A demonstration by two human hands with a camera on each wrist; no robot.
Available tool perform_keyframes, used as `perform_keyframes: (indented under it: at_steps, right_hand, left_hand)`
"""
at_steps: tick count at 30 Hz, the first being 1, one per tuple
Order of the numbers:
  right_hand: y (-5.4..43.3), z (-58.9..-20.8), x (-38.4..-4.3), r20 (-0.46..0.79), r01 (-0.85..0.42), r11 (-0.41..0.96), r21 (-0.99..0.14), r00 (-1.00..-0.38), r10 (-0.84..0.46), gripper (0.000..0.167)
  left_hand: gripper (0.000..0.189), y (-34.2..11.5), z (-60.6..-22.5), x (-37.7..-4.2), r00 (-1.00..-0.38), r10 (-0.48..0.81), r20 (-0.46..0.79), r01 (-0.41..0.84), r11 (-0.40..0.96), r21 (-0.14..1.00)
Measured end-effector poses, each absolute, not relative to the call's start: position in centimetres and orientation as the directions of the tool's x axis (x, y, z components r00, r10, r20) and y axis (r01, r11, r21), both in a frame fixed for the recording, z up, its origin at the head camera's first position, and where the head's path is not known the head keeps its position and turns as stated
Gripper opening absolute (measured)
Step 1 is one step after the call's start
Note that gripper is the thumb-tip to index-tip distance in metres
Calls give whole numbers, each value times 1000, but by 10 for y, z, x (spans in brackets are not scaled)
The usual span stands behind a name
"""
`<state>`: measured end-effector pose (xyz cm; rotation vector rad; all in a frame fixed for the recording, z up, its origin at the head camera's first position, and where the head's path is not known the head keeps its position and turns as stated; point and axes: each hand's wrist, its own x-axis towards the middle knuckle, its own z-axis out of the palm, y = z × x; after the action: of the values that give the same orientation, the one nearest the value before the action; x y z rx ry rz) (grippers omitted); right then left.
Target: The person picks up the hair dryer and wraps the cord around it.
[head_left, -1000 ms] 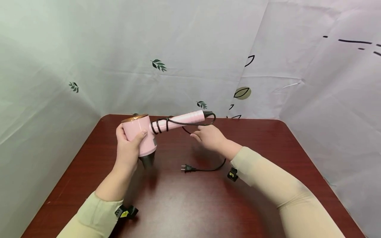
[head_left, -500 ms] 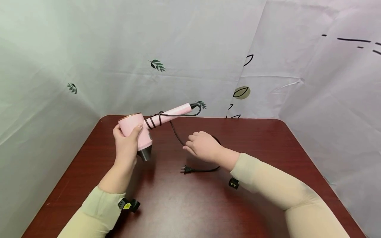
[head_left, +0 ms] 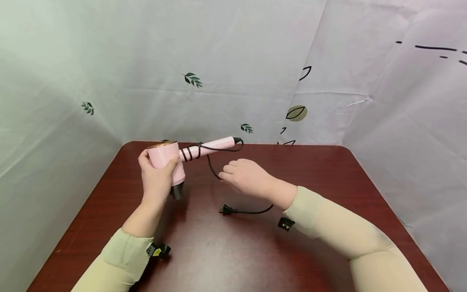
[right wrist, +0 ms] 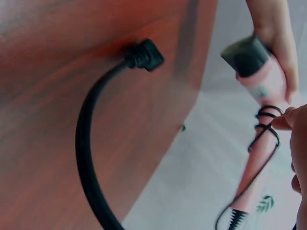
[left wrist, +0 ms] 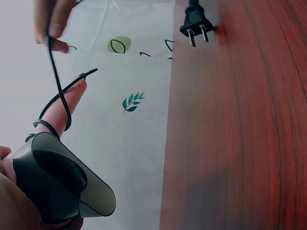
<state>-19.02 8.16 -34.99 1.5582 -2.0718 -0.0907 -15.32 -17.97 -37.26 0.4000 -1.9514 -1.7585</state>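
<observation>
A pink hair dryer (head_left: 165, 157) with a black nozzle (head_left: 176, 190) is held above the table by my left hand (head_left: 157, 180), which grips its barrel. Its pink handle (head_left: 219, 143) points right and slightly up. Several turns of black cord (head_left: 189, 153) circle the handle near the barrel. Pinched in my right hand (head_left: 249, 177) is the cord, which runs from the handle to the fingertips; the left wrist view shows it stretched there. Below that hand hangs the cord's loose end with a two-pin plug (left wrist: 195, 21).
The dark red wooden table (head_left: 219, 251) has rounded far corners. Pale fabric walls (head_left: 233, 73) with leaf prints stand behind it and at both sides. A small black camera (head_left: 286, 224) sits at the right wrist, another camera (head_left: 159, 250) at the left.
The dryer shifted left, its handle rose and then dipped again. My right hand came down from near the handle's end toward the front, drawing the cord, then moved slightly left.
</observation>
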Motion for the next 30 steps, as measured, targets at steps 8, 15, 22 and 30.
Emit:
perform_keyframes:
  at_steps: [8, 15, 22, 30]
  right_hand:
    - [89, -331, -202, 532, -861, 299, 412, -39, -846, 4]
    - [102, -318, -217, 642, -867, 365, 340, -70, -764, 13]
    - [113, -313, -232, 752, -812, 500, 301, -120, -648, 41]
    - [126, -309, -244, 701, -735, 674, 74, -442, -560, 49]
  left_hand:
    - [92, -174, -374, -144, -870, -430, 243, 112, 309, 944]
    - [91, -169, -373, -137, -891, -380, 247, 108, 351, 930]
    - [94, -167, -370, -131, -925, -325, 199, 52, 410, 911]
    - [97, -167, -365, -120, -964, -226, 139, 25, 442, 897]
